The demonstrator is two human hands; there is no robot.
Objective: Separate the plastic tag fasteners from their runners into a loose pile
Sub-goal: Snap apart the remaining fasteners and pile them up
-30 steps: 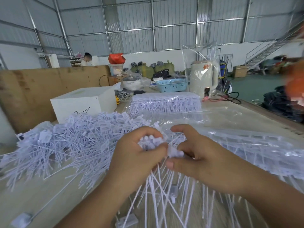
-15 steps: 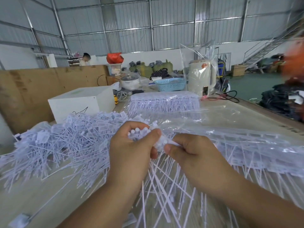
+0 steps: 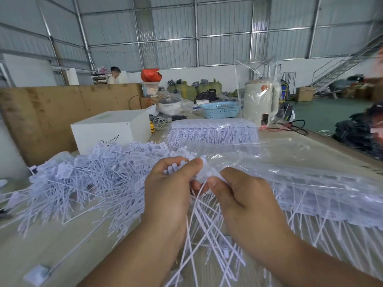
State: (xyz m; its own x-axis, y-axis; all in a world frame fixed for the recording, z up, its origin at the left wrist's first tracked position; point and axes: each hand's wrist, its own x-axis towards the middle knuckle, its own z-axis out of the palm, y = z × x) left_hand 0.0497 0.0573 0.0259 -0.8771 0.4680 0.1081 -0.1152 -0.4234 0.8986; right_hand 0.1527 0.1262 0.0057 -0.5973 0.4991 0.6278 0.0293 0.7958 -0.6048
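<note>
Fasteners (image 3: pixel 182 168): bunch clenched in left hand (image 3: pixel 167 195), mid-frame; right hand (image 3: pixel 242 195) fingers pinching one head. Risk: hard tug spills bunch, tails tangle, pieces miss pile (image 3: pixel 83 179) at left.

White box (image 3: pixel 112 131) stands left of centre on the table. Behind it: brown board partition (image 3: pixel 62 108). Upper centre: blue perforated basket (image 3: pixel 220 109), cream kettle (image 3: pixel 260 102) under clear plastic, white cooker pot (image 3: pixel 169 105), red bag (image 3: pixel 150 75). Metal staircase (image 3: pixel 342 65) at upper right.

Matt white plastic fasteners (image 3: pixel 87 179) — glossy clear film bag (image 3: pixel 290 162) — wood tabletop (image 3: pixel 62 241).
</note>
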